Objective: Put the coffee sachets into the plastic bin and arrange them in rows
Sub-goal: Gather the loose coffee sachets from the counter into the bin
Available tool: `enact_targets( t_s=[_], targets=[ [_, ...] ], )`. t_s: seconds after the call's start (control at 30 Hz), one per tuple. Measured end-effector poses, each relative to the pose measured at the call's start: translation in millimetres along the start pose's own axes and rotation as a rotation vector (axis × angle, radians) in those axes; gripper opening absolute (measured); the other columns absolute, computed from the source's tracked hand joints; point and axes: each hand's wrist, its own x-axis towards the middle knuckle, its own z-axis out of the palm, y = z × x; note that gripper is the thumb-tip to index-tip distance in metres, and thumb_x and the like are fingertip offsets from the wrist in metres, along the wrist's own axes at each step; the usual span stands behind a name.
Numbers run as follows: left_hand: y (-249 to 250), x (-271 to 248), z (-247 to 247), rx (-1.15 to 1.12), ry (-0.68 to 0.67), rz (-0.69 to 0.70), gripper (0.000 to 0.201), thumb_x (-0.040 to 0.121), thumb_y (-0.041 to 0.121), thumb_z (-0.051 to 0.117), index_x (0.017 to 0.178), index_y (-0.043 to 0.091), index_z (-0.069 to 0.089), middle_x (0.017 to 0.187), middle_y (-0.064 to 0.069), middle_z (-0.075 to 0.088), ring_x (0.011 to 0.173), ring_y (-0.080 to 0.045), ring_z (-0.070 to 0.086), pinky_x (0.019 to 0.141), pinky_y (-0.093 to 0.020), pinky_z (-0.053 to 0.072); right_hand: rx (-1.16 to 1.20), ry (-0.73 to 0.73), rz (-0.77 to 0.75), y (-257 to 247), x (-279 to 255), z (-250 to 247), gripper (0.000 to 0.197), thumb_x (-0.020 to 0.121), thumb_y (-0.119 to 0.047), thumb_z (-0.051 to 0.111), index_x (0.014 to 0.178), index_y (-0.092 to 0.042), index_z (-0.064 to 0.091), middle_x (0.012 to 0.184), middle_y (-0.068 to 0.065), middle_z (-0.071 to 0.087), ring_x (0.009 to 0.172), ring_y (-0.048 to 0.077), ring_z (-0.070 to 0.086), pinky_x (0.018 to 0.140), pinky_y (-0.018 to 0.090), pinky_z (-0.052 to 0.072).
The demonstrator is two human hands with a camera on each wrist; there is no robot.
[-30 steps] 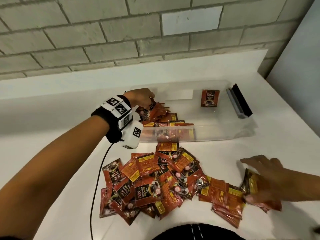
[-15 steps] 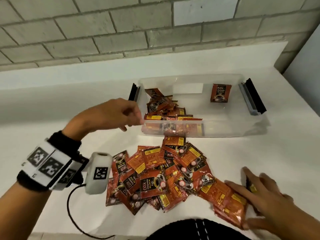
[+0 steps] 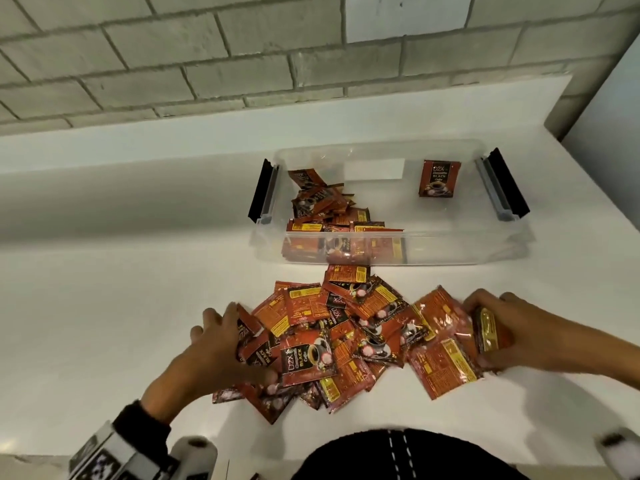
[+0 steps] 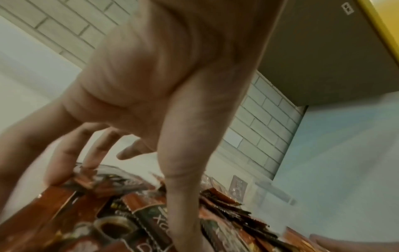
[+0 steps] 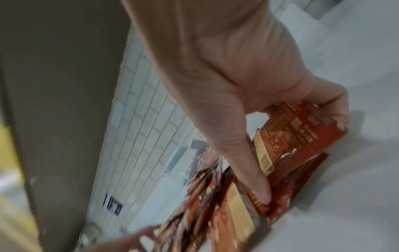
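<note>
now the left hand (image 3: 221, 351) lies spread on the coffee sachets (image 3: 346, 334) near the counter's front edge; the right hand (image 3: 502, 330) pinches a sachet (image 5: 293, 134).

Left hand (image 3: 221, 344) covered part of the sachet pile (image 3: 346, 341); its grip was indeterminate. Both wrist views were motion-blurred. Bin (image 3: 450, 252) front wall veiled the sachets behind it.

The red-and-black coffee sachets (image 3: 308, 355) are seen as glossy, crinkled foil. The clear rectangular bin (image 3: 450, 247) is smooth transparent plastic; the white tabletop (image 3: 104, 306) is matt.
</note>
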Motion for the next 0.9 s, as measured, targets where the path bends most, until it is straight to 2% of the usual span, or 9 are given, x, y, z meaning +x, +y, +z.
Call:
enact_targets(
  t_s=[0.07, 0.13, 0.27, 0.33, 0.47, 0.57, 0.63, 0.73, 0.9],
  targets=[
    [-1, 1, 5, -0.039, 0.037, -0.03, 0.123, 0.056, 0.059, 0.081, 0.148, 0.015, 0.011, 0.13, -0.008, 0.03, 0.121, -0.029, 0.04, 0.095, -0.038, 0.044, 0.17, -0.082, 0.004, 0, 2, -6, 0.056, 0.073, -0.026, 0.08, 0.112, -0.035, 0.04, 0.105, -0.001, 0.058, 0.084, 0.012, 0.064, 0.063, 0.018, 0.051],
    [-5, 4, 5, -0.166, 0.074, -0.043, 0.104, 0.058, 0.052, 0.083, 0.14, 0.015, 0.03, 0.117, -0.004, 0.038, 0.106, -0.021, 0.049, 0.082, -0.031, 0.05, 0.317, -0.162, 0.027, -3, 3, -9, 0.064, 0.07, -0.035, 0.081, 0.117, -0.036, 0.038, 0.111, -0.006, 0.061, 0.092, 0.008, 0.064, 0.068, 0.016, 0.051],
    [-10, 7, 3, -0.391, 0.058, -0.04, 0.073, 0.058, 0.037, 0.088, 0.116, 0.019, 0.049, 0.106, -0.002, 0.043, 0.087, -0.016, 0.056, 0.062, -0.028, 0.057, 0.274, -0.102, 0.032, -12, 11, -4, 0.084, 0.056, -0.07, 0.072, 0.123, -0.043, 0.029, 0.12, -0.01, 0.046, 0.106, 0.009, 0.055, 0.084, 0.023, 0.051],
    [-9, 7, -1, -0.476, 0.042, -0.03, 0.066, 0.06, 0.029, 0.088, 0.111, 0.017, 0.049, 0.105, -0.005, 0.05, 0.082, -0.018, 0.061, 0.057, -0.028, 0.058, 0.133, -0.036, 0.002, -16, 15, 5, 0.099, 0.052, -0.073, 0.072, 0.13, -0.044, 0.019, 0.119, -0.007, 0.036, 0.11, 0.01, 0.049, 0.094, 0.027, 0.048],
    [-12, 8, -8, -0.565, 0.04, 0.044, 0.056, 0.07, 0.022, 0.082, 0.113, 0.026, 0.045, 0.097, -0.002, 0.061, 0.082, -0.018, 0.066, 0.065, -0.029, 0.056, 0.011, 0.053, -0.057, -20, 20, 19, 0.111, 0.058, -0.046, 0.085, 0.136, -0.041, 0.007, 0.115, -0.004, 0.027, 0.104, 0.013, 0.048, 0.083, 0.018, 0.05],
    [-17, 9, -15, -0.649, -0.009, 0.097, 0.055, 0.076, 0.016, 0.077, 0.116, 0.037, 0.046, 0.102, -0.005, 0.062, 0.093, -0.018, 0.063, 0.068, -0.028, 0.053, 0.127, 0.038, -0.035, -20, 21, 13, 0.083, 0.068, -0.025, 0.083, 0.124, -0.038, 0.022, 0.113, 0.003, 0.045, 0.081, 0.016, 0.06, 0.062, 0.028, 0.057],
    [-17, 8, -18, -0.714, -0.043, 0.1, 0.055, 0.078, 0.008, 0.073, 0.118, 0.035, 0.047, 0.103, -0.012, 0.062, 0.094, -0.023, 0.062, 0.066, -0.025, 0.05, 0.175, 0.036, -0.055, -18, 16, 3, 0.067, 0.072, -0.018, 0.08, 0.116, -0.035, 0.032, 0.104, 0.005, 0.057, 0.069, 0.019, 0.066, 0.058, 0.036, 0.058],
    [-16, 8, -19, -0.726, -0.074, 0.113, 0.05, 0.085, 0.0, 0.063, 0.12, 0.032, 0.048, 0.102, -0.016, 0.066, 0.089, -0.024, 0.065, 0.062, -0.022, 0.049, 0.216, 0.022, -0.102, -23, 0, -22, 0.056, 0.075, -0.013, 0.078, 0.112, -0.031, 0.04, 0.094, 0.002, 0.067, 0.07, 0.01, 0.067, 0.057, 0.027, 0.056],
    [-13, 9, -17, -0.744, -0.141, 0.13, 0.05, 0.087, -0.001, 0.052, 0.12, 0.037, 0.048, 0.111, -0.007, 0.063, 0.089, -0.019, 0.064, 0.066, -0.028, 0.052, 0.42, 0.018, -0.149, -50, -24, -81, 0.059, 0.061, -0.006, 0.081, 0.107, -0.032, 0.054, 0.086, 0.003, 0.071, 0.07, 0.016, 0.07, 0.049, 0.025, 0.052]
  ],
)
